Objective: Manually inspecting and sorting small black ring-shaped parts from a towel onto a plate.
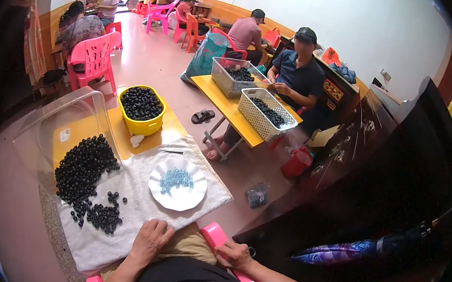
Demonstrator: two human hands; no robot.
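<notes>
My left hand point(152, 239) lies at the near edge of a white towel point(138, 173), fingers loosely bent, with nothing visible in it. Across the pink chair armrest point(215, 234) rests my right hand point(234, 255), its fingers curled over it. Ahead of my left hand, a white scalloped plate point(197, 194) carries a pile of small light-blue pieces, too small to make out. Dark tweezers point(172, 151) lie just beyond the plate. Left of it, black round beads point(86, 171) spread from a clear tipped bin point(71, 105) onto the towel.
A yellow tub point(145, 128) of black beads stands on my table's far side. Across from me, a person point(299, 74) sits at a wooden table point(224, 107) with a clear bin and a white basket point(254, 106). Dark furniture and an umbrella point(343, 252) are at right.
</notes>
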